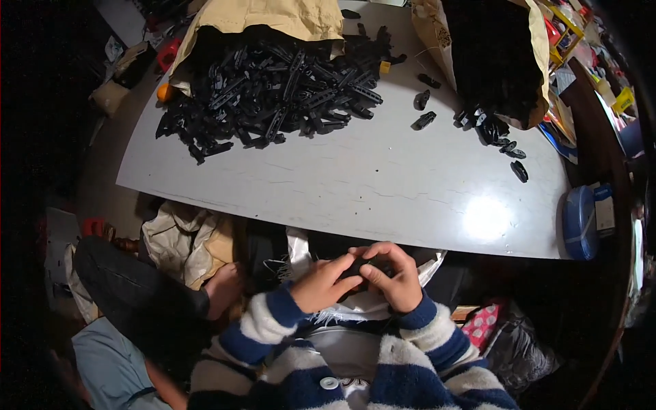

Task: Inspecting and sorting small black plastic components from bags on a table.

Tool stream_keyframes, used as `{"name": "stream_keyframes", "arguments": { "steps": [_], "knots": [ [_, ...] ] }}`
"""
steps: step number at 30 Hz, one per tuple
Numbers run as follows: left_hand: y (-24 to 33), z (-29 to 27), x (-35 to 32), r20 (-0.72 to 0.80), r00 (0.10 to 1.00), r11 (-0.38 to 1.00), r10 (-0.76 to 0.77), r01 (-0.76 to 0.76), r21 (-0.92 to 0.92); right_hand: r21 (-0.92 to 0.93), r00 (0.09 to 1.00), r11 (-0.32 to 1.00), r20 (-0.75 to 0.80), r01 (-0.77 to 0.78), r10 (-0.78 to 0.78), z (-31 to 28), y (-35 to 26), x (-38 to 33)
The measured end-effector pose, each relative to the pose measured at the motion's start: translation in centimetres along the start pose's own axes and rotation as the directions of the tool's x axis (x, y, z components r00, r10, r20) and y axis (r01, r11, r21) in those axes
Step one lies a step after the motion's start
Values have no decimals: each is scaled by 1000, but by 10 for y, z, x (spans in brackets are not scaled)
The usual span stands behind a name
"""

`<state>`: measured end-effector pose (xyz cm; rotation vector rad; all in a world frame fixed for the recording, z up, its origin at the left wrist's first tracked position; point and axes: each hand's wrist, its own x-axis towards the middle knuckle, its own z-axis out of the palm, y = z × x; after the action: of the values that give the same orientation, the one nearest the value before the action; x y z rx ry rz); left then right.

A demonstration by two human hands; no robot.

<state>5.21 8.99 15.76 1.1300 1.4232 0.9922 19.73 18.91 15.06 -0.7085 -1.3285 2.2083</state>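
Observation:
My left hand (322,283) and my right hand (396,279) meet just below the table's near edge, above my lap. Their fingers close around a small black plastic part (358,268); most of it is hidden by the fingers, so its exact kind cannot be made out. Beyond them on the grey-white table (328,181) lies a big heap of black plastic parts (273,102), some long and slotted, spilling from a brown paper sack (273,17). Several smaller black pieces (488,128) lie at the mouth of a second paper sack (437,34) on the right.
A blue round container (579,222) stands at the table's right end. An orange round thing (165,92) and a small yellow piece (385,67) lie by the heap. Another person's bare foot (224,287) and dark trouser leg are at left, near a crumpled sack (179,239).

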Motion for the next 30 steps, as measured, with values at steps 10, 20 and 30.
{"name": "stream_keyframes", "arguments": {
  "steps": [10, 20, 30],
  "knots": [
    [9, -141, 54, -485, 557, 419, 674, 253, 872, -936, 679, 118, 150, 331, -718, -67, -91, 133],
    [5, -136, 47, -538, 685, 377, 491, 389, 840, -982, 828, -118, 189, 149, -528, -79, -81, 139],
    [25, -31, 32, -437, 876, 974, 204, -136, 182, -671, 870, 554, 359, 493, -339, 4, -57, 47]
  ]
}}
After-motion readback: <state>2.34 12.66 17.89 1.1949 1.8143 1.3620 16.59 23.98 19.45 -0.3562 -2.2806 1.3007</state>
